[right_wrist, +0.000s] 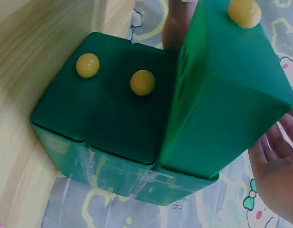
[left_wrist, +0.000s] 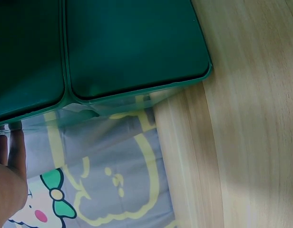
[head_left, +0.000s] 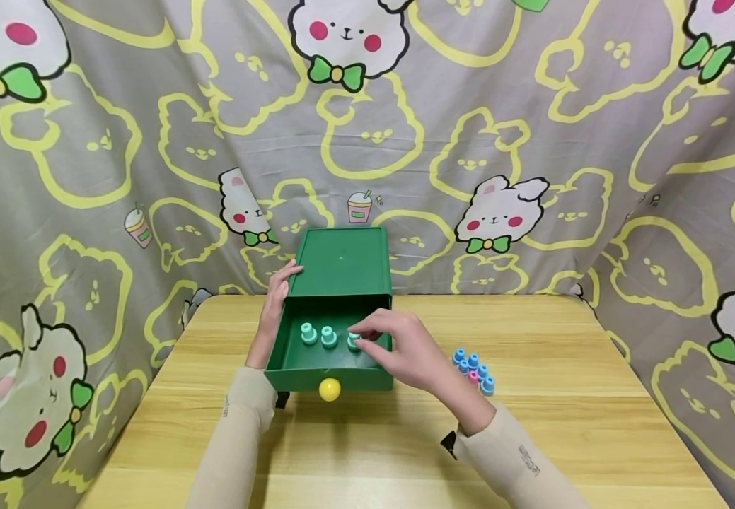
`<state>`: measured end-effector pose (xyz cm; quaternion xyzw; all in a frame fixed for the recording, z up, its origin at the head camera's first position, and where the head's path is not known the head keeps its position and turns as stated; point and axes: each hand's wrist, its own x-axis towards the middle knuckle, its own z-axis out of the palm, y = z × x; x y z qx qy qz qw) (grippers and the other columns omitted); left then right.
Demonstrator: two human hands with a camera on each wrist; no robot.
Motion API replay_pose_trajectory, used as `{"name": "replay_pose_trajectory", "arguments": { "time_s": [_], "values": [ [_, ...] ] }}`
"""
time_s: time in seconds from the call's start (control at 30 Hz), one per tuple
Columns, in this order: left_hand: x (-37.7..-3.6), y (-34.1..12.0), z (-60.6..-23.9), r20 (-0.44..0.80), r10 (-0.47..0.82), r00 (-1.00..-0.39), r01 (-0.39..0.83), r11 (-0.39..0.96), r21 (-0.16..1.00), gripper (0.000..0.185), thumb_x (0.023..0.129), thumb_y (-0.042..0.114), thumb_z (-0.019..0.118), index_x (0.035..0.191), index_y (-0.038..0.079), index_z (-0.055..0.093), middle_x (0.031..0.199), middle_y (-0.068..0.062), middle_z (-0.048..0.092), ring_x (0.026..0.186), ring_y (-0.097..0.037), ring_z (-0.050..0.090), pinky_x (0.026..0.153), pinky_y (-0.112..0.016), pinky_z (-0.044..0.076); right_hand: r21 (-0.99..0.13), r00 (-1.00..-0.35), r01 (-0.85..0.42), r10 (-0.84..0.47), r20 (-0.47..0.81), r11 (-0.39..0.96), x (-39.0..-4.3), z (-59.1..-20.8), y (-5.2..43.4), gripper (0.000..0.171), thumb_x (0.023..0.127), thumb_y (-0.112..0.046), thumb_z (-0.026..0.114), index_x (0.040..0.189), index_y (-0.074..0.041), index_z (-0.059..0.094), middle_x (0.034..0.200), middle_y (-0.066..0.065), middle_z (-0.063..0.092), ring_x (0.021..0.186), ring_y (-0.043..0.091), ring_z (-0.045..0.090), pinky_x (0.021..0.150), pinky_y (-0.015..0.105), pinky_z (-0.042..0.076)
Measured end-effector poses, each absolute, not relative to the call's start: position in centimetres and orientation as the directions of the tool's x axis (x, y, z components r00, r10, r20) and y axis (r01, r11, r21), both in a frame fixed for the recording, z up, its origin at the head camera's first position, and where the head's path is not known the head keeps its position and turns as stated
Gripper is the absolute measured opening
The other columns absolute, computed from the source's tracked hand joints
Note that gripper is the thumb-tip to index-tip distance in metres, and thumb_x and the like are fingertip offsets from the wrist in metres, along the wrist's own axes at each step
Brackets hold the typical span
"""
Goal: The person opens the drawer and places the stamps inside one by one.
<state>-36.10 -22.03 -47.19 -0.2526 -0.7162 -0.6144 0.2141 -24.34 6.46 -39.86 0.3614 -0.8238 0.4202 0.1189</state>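
Observation:
A green drawer cabinet [head_left: 344, 261] stands on the table with its top drawer [head_left: 278, 366] pulled out, a yellow ball knob [head_left: 330, 389] on the front. Inside the drawer stand two mint-green stepped pegs, the left one [head_left: 308, 334] and the middle one [head_left: 329, 337]. Over the drawer's right side, my right hand [head_left: 405, 346] pinches a third mint-green peg [head_left: 352, 342] between thumb and forefinger, partly covering it. My left hand [head_left: 275, 297] rests against the cabinet's left side, its fingers reaching the top edge. In the left wrist view, fingers [left_wrist: 15, 147] touch the cabinet's wall.
Right of the cabinet, several blue pegs [head_left: 472, 361] sit grouped on the wooden table [head_left: 545, 438] with a pink peg [head_left: 472, 377] among them. Two lower drawers with yellow knobs [right_wrist: 142, 82] are pushed in. A patterned curtain [head_left: 431, 141] hangs behind and at both sides.

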Motion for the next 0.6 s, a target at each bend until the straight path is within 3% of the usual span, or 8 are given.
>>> {"name": "replay_pose_trajectory", "arguments": {
  "time_s": [0.17, 0.4, 0.5, 0.6],
  "values": [
    [-36.2, -22.1, -47.2, 0.631, 0.098, -0.77, 0.638, 0.122, 0.76, 0.046, 0.107, 0.012, 0.027, 0.138, -0.016, 0.047, 0.161, -0.03, 0.032, 0.151, -0.026, 0.029, 0.122, -0.038, 0.018, -0.602, -0.692, -0.715, -0.481, 0.539, 0.355, -23.1, -39.8, 6.4, 0.021, 0.097, -0.015, 0.074, 0.117, -0.018, 0.078, 0.099, -0.008, 0.073, 0.089, 0.003, 0.064, 0.08, 0.035, 0.059],
    [-36.3, -22.1, -47.1, 0.654, 0.102, -0.75, 0.662, 0.12, 0.74, 0.047, 0.107, 0.012, 0.028, 0.138, -0.018, 0.047, 0.161, -0.032, 0.032, 0.15, -0.023, 0.029, 0.12, -0.029, 0.02, -0.609, -0.635, -0.754, -0.51, 0.58, 0.247, -21.5, -40.1, 6.1, 0.021, 0.097, -0.012, 0.072, 0.117, -0.017, 0.078, 0.1, -0.003, 0.075, 0.089, 0.003, 0.065, 0.079, 0.029, 0.059],
    [-36.1, -22.1, -47.0, 0.638, 0.099, -0.764, 0.646, 0.121, 0.754, 0.047, 0.107, 0.012, 0.028, 0.138, -0.018, 0.047, 0.161, -0.033, 0.031, 0.151, -0.026, 0.028, 0.121, -0.035, 0.019, -0.598, -0.603, -0.776, -0.52, 0.606, 0.203, -20.9, -40.4, 5.7, 0.02, 0.098, -0.012, 0.071, 0.116, -0.017, 0.077, 0.101, -0.004, 0.075, 0.09, 0.003, 0.065, 0.079, 0.026, 0.058],
    [-35.9, -22.0, -47.0, 0.613, 0.097, -0.784, 0.621, 0.124, 0.774, 0.047, 0.106, 0.013, 0.028, 0.14, -0.016, 0.046, 0.162, -0.031, 0.03, 0.152, -0.035, 0.025, 0.123, -0.05, 0.016, -0.575, -0.566, -0.801, -0.528, 0.633, 0.169, -20.4, -40.8, 5.4, 0.02, 0.098, -0.011, 0.071, 0.117, -0.014, 0.077, 0.102, -0.001, 0.075, 0.091, 0.005, 0.066, 0.079, 0.024, 0.058]
  ]
}}
